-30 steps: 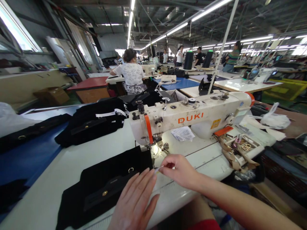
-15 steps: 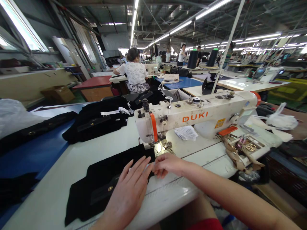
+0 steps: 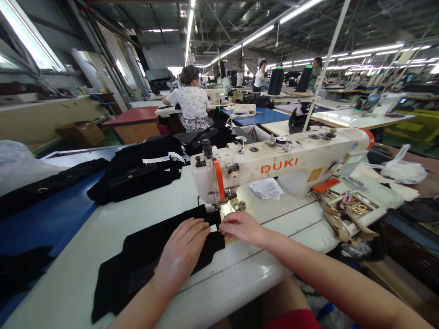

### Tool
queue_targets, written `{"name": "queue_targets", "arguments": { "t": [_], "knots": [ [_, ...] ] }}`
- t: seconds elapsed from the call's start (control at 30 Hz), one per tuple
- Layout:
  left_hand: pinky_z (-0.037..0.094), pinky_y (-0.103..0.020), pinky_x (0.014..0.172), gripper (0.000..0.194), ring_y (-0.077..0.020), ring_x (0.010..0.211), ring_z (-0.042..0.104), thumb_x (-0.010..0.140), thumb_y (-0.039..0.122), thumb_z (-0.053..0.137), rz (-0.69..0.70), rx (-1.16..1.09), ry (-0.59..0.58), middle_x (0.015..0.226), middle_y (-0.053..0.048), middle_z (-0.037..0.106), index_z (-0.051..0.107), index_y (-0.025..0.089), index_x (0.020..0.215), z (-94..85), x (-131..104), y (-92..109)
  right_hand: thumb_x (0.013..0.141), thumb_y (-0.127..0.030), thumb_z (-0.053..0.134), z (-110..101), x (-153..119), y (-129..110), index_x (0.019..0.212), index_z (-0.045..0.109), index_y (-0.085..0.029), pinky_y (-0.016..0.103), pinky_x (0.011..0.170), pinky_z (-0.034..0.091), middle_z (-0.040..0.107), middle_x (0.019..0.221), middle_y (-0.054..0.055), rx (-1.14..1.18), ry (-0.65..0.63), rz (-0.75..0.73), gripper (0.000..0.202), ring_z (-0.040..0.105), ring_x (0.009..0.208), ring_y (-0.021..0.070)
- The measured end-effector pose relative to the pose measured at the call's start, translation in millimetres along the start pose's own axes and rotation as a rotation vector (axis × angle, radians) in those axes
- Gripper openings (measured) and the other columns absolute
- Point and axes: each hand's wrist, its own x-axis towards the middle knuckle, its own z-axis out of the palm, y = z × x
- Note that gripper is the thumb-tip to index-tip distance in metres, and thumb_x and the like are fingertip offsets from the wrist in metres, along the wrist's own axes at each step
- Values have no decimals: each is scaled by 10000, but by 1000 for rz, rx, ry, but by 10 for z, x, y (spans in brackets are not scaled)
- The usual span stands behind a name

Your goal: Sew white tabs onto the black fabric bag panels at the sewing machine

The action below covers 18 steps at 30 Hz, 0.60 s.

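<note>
A black fabric panel (image 3: 137, 246) lies on the sewing table, its far right corner beside the needle area of a white sewing machine (image 3: 274, 164). Over the panel rests my left hand (image 3: 183, 251), fingers together and bent, their tips closed at the left end of a small white label (image 3: 213, 228). Just right of the label is my right hand (image 3: 242, 227), thumb and fingers pinched near the panel's edge. What that pinch holds is hidden. A dark strip with a metal stud on the panel is partly covered by my left wrist.
More black panels (image 3: 137, 176) lie at the left, by a blue surface (image 3: 68, 219). Papers (image 3: 265, 188) sit under the machine arm. A tray (image 3: 360, 211) with metal rings and tan straps stands at the right. A co-worker (image 3: 192, 103) sits ahead, back turned.
My left hand has drawn back from spread flat to bent with fingers together, uncovering the white label. My right hand has shifted slightly up, still pinched.
</note>
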Motion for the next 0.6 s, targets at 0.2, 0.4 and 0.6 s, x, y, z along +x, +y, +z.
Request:
{"name": "queue_targets", "arguments": {
  "t": [0.2,0.4,0.6],
  "knots": [
    [550,-378,844,250,-207,918,634,943,114,419,-45,-67,-63,936,-78,700,667,146,939,294,-3,-76,903,-154,542,-5,-291,234,1009,672,-161,321,833,453,648,941,74,-692,128,-582,169,557,918,204],
    [557,-339,795,251,-188,838,634,926,77,406,-48,-140,-236,903,-67,695,646,149,904,321,56,-86,935,-227,536,68,-421,286,1080,652,-166,311,786,443,624,931,65,-994,78,-671,195,508,894,212],
    [561,-345,811,240,-194,863,653,906,57,426,20,-133,-264,926,-64,705,646,153,912,292,101,-161,940,-194,520,57,-386,319,1101,647,-163,307,785,433,616,936,61,-986,86,-693,207,499,893,207]
  ]
}}
